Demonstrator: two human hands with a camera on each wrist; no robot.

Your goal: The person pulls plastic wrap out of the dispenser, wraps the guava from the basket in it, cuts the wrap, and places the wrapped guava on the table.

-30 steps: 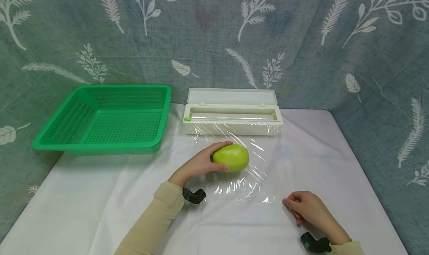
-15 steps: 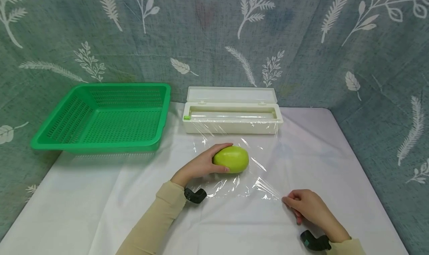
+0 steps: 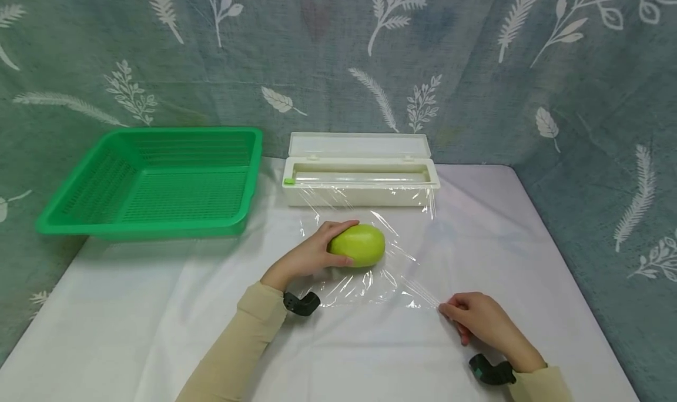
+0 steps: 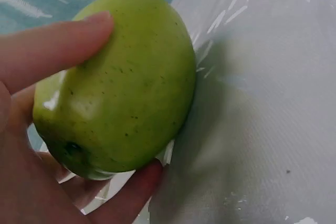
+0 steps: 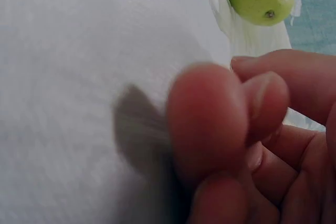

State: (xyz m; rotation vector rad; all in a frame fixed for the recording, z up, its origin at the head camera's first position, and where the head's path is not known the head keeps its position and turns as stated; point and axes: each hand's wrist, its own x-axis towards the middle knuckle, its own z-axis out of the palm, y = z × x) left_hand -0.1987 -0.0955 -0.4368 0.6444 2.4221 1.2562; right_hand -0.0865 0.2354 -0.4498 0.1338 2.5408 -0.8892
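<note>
A smooth, oval green mango (image 3: pixel 358 245) with dark specks lies on a sheet of clear plastic wrap (image 3: pixel 349 290). My left hand (image 3: pixel 307 255) grips its left end, with the thumb across the near side in the head view. The left wrist view shows the mango (image 4: pixel 126 82) close up, fingers curled round it. Off to the lower right, my right hand (image 3: pixel 478 320) pinches the near right corner of the wrap, which creases toward the fingertips. In the right wrist view the right hand's fingers (image 5: pixel 207 114) are bunched together; the film between them is hard to see.
Behind the mango stands a white wrap dispenser (image 3: pixel 359 197), lid raised, its roll inside and the film running out over its front edge. A green perforated basket (image 3: pixel 143 228) sits at the back left. Patterned curtain cloth (image 3: pixel 328 55) surrounds the white-covered table (image 3: pixel 158 331).
The head view has shifted slightly. Tight creases have appeared in the wrap near the right hand's fingertips. Both hands keep nearly the same places and holds.
</note>
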